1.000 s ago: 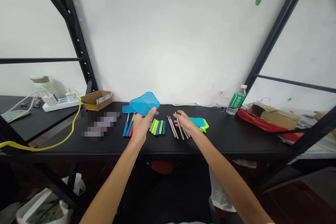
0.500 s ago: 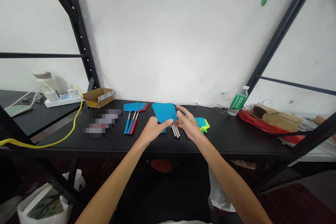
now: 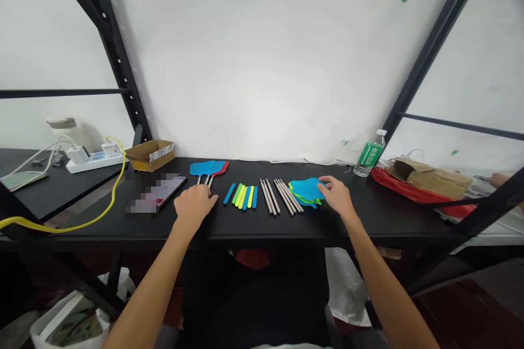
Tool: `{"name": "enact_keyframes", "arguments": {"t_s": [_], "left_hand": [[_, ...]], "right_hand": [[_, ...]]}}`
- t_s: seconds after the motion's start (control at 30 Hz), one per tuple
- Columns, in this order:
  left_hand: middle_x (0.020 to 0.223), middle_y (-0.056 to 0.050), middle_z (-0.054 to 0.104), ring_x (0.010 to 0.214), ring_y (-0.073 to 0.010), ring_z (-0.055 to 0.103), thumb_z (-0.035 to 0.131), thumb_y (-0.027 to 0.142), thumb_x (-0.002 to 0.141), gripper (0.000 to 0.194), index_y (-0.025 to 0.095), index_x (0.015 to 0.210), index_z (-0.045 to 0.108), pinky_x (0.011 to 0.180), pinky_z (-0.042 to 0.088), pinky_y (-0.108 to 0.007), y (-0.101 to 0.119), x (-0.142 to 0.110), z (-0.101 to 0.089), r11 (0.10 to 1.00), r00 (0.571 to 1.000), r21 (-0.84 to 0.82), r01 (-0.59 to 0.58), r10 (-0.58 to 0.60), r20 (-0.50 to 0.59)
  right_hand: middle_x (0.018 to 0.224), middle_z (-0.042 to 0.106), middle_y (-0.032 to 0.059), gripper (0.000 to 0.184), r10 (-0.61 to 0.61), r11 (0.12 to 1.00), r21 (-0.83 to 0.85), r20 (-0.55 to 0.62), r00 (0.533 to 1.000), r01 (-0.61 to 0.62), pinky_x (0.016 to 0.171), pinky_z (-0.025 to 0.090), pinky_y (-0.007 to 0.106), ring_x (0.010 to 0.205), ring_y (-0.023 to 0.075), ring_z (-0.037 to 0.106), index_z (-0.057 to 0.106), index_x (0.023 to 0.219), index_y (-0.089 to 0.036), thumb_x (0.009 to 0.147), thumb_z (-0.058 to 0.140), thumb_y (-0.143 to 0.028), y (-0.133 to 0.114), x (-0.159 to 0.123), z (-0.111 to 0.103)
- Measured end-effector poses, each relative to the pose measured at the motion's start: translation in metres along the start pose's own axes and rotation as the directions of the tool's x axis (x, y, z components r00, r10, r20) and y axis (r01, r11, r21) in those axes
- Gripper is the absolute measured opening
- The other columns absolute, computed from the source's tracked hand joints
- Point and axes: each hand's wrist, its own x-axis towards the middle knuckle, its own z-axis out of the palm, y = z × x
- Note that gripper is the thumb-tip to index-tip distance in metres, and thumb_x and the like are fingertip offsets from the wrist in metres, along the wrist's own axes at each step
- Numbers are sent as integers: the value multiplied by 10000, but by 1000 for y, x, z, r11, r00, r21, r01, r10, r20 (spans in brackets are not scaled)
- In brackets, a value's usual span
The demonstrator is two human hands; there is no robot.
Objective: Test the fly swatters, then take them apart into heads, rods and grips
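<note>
My left hand [image 3: 193, 206] is curled over the handles of the assembled fly swatters, hiding them. Beyond it show two blue fly swatter heads [image 3: 203, 168] and a red swatter head [image 3: 221, 167]. My right hand [image 3: 338, 196] pinches the right edge of a blue swatter head [image 3: 307, 189] on top of a stack with yellow-green heads [image 3: 303, 199] beneath. Between the hands lie several blue, green and yellow handle grips [image 3: 244, 197] in a row. Two groups of metal rods, a left group [image 3: 270, 197] and a right group [image 3: 288, 197], lie beside the stack.
A phone [image 3: 166, 192], partly blurred out, and an open cardboard box [image 3: 151, 155] are on the left. A yellow cable [image 3: 117, 182] crosses there. On the right stand a water bottle [image 3: 370, 154] and a red bag [image 3: 413, 192] with brown packaging. Black shelf posts [image 3: 440, 38] flank the table.
Both hands were together mid-table holding a blue swatter head. They have parted: the left has moved to the assembled swatters, the right to the stack of heads. The grips and rods are now uncovered.
</note>
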Motion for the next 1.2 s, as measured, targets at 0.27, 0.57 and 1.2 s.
{"name": "enact_keyframes", "arguments": {"t_s": [0.27,0.57,1.2], "left_hand": [[986,-205,698,938,-374,669,563,486,854,435,107,1041,665,730,481,-408,11,-5,1,989,996,112,92,-91,-18],[1030,-217,698,982,-376,662,463,417,901,388,122,980,703,751,470,-410,8,-5,-1,986,998,160,53,-59,32],[788,-98,652,700,-259,646,221,372,1020,350,186,1102,505,642,404,-317,173,-130,-1,768,863,-486,-418,503,54]], "right_hand": [[976,699,81,336,121,938,-335,70,990,-91,690,399,307,892,257,639,694,1079,-242,867,514,-431,-10,-9,4],[983,696,70,332,60,967,-247,-19,998,-63,650,374,294,859,237,626,701,1042,-243,879,506,-455,-11,-9,-10],[427,202,-141,253,207,-200,894,440,874,-402,306,200,176,328,44,168,487,771,-208,858,695,-322,-113,-54,9]]}}
